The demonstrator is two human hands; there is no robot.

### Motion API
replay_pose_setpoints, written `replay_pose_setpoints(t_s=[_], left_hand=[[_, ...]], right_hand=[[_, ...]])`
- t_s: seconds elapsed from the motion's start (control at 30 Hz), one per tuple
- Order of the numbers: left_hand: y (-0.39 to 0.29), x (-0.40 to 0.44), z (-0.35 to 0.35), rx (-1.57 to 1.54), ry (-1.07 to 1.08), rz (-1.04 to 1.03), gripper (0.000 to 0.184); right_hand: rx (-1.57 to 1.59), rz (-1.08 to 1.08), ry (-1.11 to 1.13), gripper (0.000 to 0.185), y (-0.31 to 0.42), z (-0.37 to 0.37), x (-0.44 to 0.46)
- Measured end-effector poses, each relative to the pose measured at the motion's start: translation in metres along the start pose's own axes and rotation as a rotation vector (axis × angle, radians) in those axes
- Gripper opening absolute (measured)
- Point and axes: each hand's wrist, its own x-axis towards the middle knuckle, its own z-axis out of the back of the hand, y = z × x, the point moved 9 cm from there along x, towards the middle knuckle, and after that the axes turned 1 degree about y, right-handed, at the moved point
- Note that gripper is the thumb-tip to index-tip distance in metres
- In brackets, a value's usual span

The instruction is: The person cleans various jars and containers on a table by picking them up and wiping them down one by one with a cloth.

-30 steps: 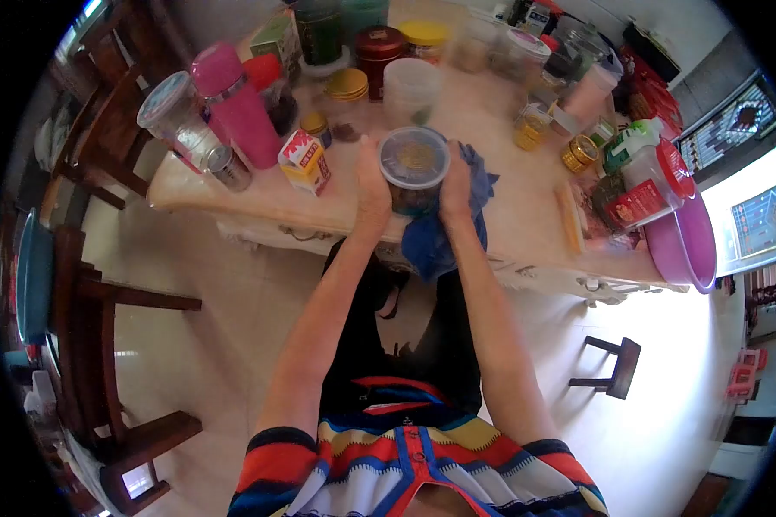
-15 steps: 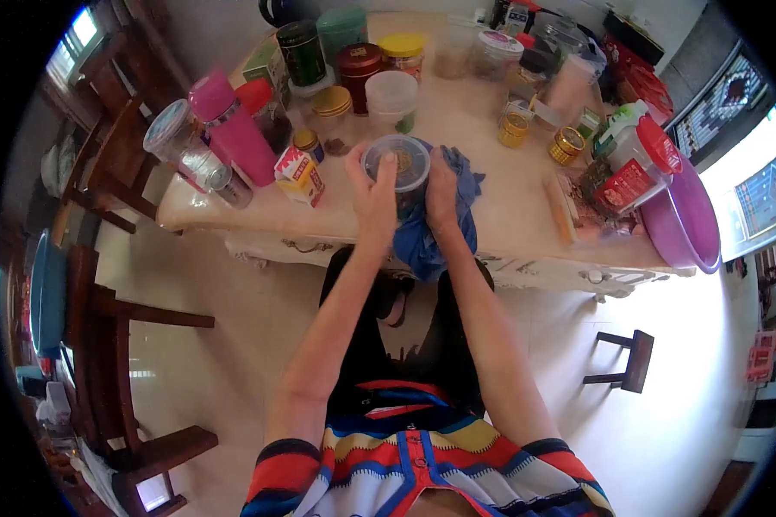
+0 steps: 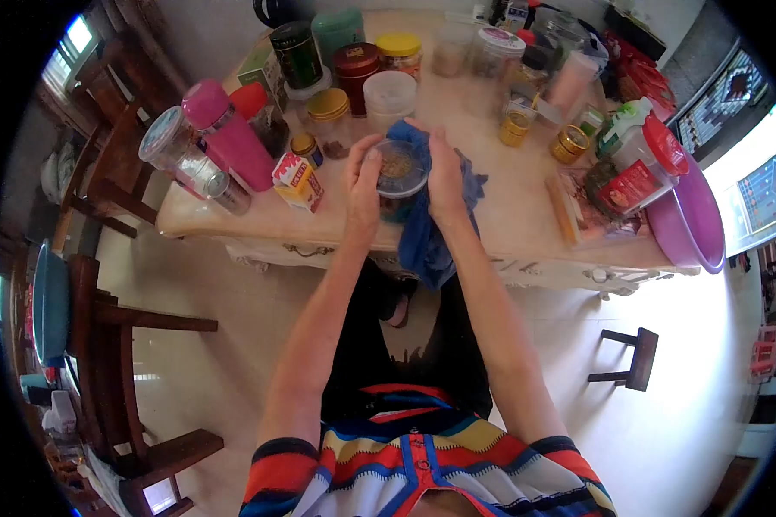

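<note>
A clear round plastic jar (image 3: 397,181) with a see-through lid stands near the table's front edge, and something brownish shows through its top. My left hand (image 3: 364,185) curves around the jar's left side, fingers at the rim. Against the right side, my right hand (image 3: 443,179) holds a blue cloth (image 3: 427,246), which bunches beside the jar and hangs over the table edge. Some of the right fingers are hidden by the cloth. A red, yellow and white carton (image 3: 297,183) and a small gold-lidded jar (image 3: 306,148) stand to the left of my left hand.
A pink thermos (image 3: 230,138) and a clear lidded container (image 3: 171,142) stand at the left. Behind the jar are a white tub (image 3: 390,96) and several canisters. To the right are gold-lidded jars, a red-lidded jar (image 3: 638,177) and a purple basin (image 3: 688,215). A stool (image 3: 638,360) stands below.
My left hand has shifted from gripping the jar with the thumb across its lid to its left side. The cloth now reaches higher along the jar's right edge.
</note>
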Motion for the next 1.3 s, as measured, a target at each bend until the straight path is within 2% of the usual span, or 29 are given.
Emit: replay_pose_setpoints(t_s=[0.13, 0.2, 0.33, 0.43, 0.53, 0.67, 0.73, 0.77, 0.87, 0.93, 1.07, 1.13, 1.27, 1.3], left_hand=[[0.000, -0.001, 0.002, 0.081, -0.029, -0.063, 0.026], [-0.008, -0.002, 0.001, 0.076, -0.077, -0.112, 0.030], [-0.003, -0.003, 0.006, 0.078, -0.084, -0.134, 0.033], [0.000, -0.001, 0.008, 0.050, -0.135, -0.104, 0.033], [0.001, -0.003, 0.011, 0.046, -0.157, -0.100, 0.033], [0.004, -0.001, 0.015, 0.165, -0.132, -0.126, 0.033], [0.001, -0.001, 0.015, 0.191, -0.128, -0.124, 0.033], [-0.002, -0.004, 0.010, 0.136, -0.130, -0.116, 0.033], [-0.005, -0.004, 0.008, 0.102, -0.121, -0.124, 0.033], [-0.004, -0.005, 0.006, 0.123, -0.108, -0.131, 0.033], [-0.012, -0.013, 0.006, 0.178, -0.119, -0.177, 0.034], [-0.020, -0.023, 0.003, 0.253, -0.125, -0.216, 0.035], [-0.022, -0.045, 0.001, 0.169, -0.153, -0.238, 0.036], [-0.019, -0.050, 0.004, 0.124, -0.171, -0.218, 0.037]], right_hand=[[0.127, -0.134, -0.057, 0.048, -0.015, 0.003, -0.015], [-0.055, -0.229, -0.154, 0.047, -0.033, 0.017, -0.024], [-0.293, -0.209, -0.146, 0.046, -0.045, 0.023, -0.040], [-0.439, -0.069, -0.233, 0.049, -0.039, 0.021, -0.052], [0.192, -0.004, -0.374, 0.046, -0.023, 0.017, -0.072], [0.060, 0.021, -0.319, 0.053, -0.004, 0.022, -0.047], [0.214, -0.161, -0.253, 0.052, -0.027, 0.022, -0.023], [0.215, -0.164, -0.248, 0.052, -0.030, 0.023, -0.018], [0.082, -0.185, -0.197, 0.048, -0.046, 0.024, -0.013], [-0.268, -0.028, -0.249, 0.044, -0.044, 0.034, -0.021], [-0.210, -0.072, -0.283, 0.041, -0.040, 0.031, -0.030], [-0.100, -0.106, -0.155, 0.040, -0.046, 0.024, -0.028], [-0.035, -0.172, -0.137, 0.039, -0.052, 0.021, -0.035], [-0.084, -0.113, -0.101, 0.038, -0.045, 0.017, -0.035]])
